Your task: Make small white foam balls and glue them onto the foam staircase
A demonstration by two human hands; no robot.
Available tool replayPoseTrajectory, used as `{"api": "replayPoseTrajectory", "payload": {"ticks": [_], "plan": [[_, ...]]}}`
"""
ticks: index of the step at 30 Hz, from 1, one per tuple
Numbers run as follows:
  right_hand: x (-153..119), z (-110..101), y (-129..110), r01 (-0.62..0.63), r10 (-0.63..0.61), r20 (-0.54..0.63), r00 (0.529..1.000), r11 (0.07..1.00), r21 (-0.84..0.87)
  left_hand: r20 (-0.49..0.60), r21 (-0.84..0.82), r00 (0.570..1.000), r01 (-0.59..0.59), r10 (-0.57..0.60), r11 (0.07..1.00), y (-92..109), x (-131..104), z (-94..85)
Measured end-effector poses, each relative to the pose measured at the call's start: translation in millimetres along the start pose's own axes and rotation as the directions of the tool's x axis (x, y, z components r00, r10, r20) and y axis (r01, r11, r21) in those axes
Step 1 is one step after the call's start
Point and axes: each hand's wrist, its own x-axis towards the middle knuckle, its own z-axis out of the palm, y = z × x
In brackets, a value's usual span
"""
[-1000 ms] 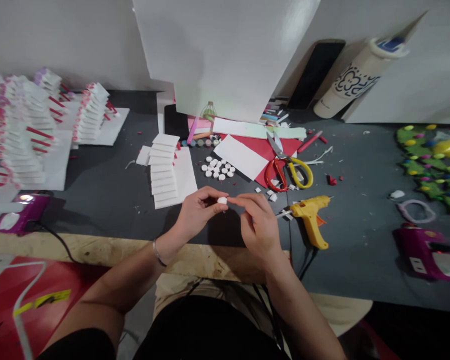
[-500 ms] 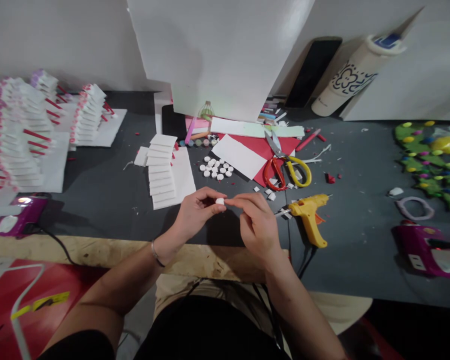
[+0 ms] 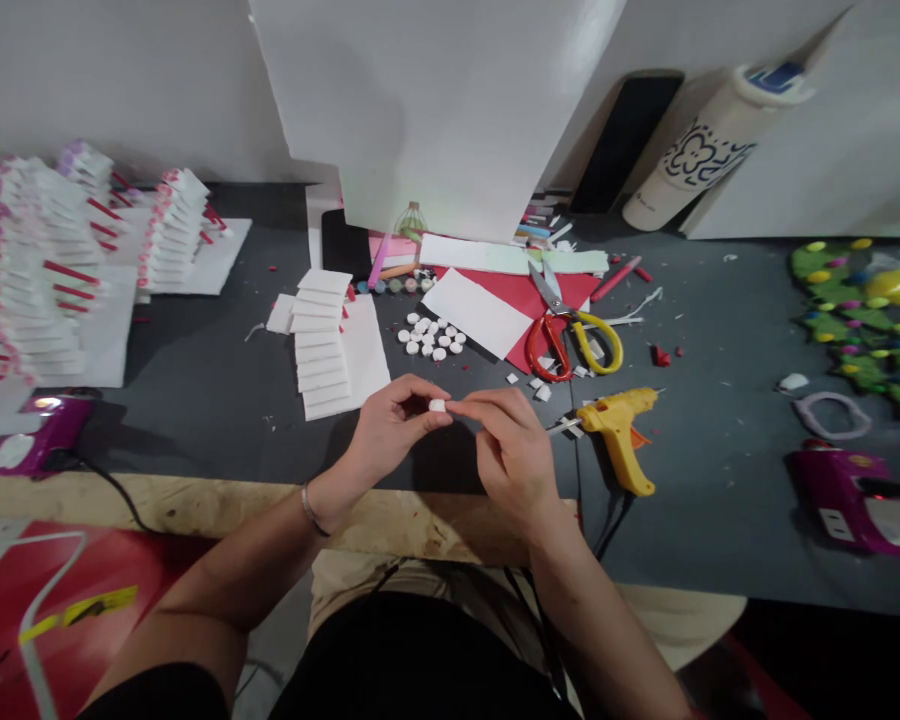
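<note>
My left hand (image 3: 390, 425) pinches a small white disc (image 3: 437, 406) between thumb and forefinger, just above the table's near edge. Beside it is my right hand (image 3: 516, 450), its forefinger stretched to the disc's right side and its other fingers curled in. Whether anything lies inside those curled fingers is hidden. Several similar white discs (image 3: 427, 338) lie loose in a group beyond my hands. To their left, a stepped row of white pieces (image 3: 321, 345) rests on a white sheet (image 3: 367, 345), with red sticks partly showing.
Scissors (image 3: 559, 310) lie over red sheet material (image 3: 487, 290) and a white card (image 3: 476, 313). Right of my hand is a yellow glue gun (image 3: 619, 430). Stepped white models (image 3: 60, 260) stand at left, a tumbler (image 3: 712, 150) leans at back, and green decorated shapes (image 3: 847, 310) lie far right.
The white disc has turned slightly in my left fingertips, its side showing differently. Both hands have shifted very slightly left in the picture. The things on the table are as before.
</note>
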Motion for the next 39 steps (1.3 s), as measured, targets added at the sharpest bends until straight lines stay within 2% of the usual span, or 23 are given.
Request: {"api": "replayPoseTrajectory", "payload": {"ticks": [3, 7, 11, 13, 16, 20, 25, 30, 35, 39], "plan": [[-0.3, 1.8, -1.2, -0.027, 0.027, -0.011, 1.0, 1.0, 0.004, 0.002, 0.018, 1.0, -0.017, 0.017, 1.0, 0.2, -0.1, 0.5], [0.0, 3.7, -1.9, -0.114, 0.115, -0.106, 0.988, 0.993, 0.01, -0.01, 0.043, 1.0, -0.026, 0.026, 0.999, 0.9, -0.2, 0.2], [0.0, 2.8, 1.6, -0.179, 0.175, -0.239, 0.955, 0.984, 0.005, -0.013, -0.048, 1.0, 0.027, -0.028, 0.998, 1.3, 0.8, -1.3], [-0.5, 2.5, 3.1, -0.189, 0.185, -0.264, 0.946, 0.982, 0.012, 0.002, -0.122, 0.998, 0.07, -0.07, 0.99, 1.1, 1.7, -2.2], [-1.5, 3.1, 2.8, -0.221, 0.219, -0.238, 0.946, 0.975, 0.022, 0.029, -0.236, 0.988, 0.157, -0.154, 0.959, 0.4, 3.6, -3.6], [-1.5, 4.9, 1.0, -0.207, 0.204, -0.203, 0.958, 0.978, 0.007, 0.097, -0.405, 0.955, 0.295, -0.28, 0.865, -0.2, 6.1, -5.9], [-0.5, 7.6, 3.3, -0.201, 0.206, -0.203, 0.957, 0.979, 0.044, 0.171, -0.511, 0.92, 0.388, -0.352, 0.767, 0.7, 7.4, -7.4], [-1.6, 8.0, 4.7, -0.173, 0.172, -0.187, 0.967, 0.985, 0.015, 0.186, -0.547, 0.907, 0.416, -0.378, 0.727, 1.5, 8.3, -6.9], [-1.3, 11.4, 6.5, -0.159, 0.162, -0.182, 0.97, 0.987, 0.028, 0.228, -0.559, 0.914, 0.404, -0.335, 0.724, 2.6, 8.3, -6.2], [-1.4, 16.0, 9.6, -0.185, 0.182, -0.133, 0.974, 0.983, -0.014, 0.161, -0.56, 0.939, 0.342, -0.305, 0.755, 4.1, 11.4, -10.2]]}}
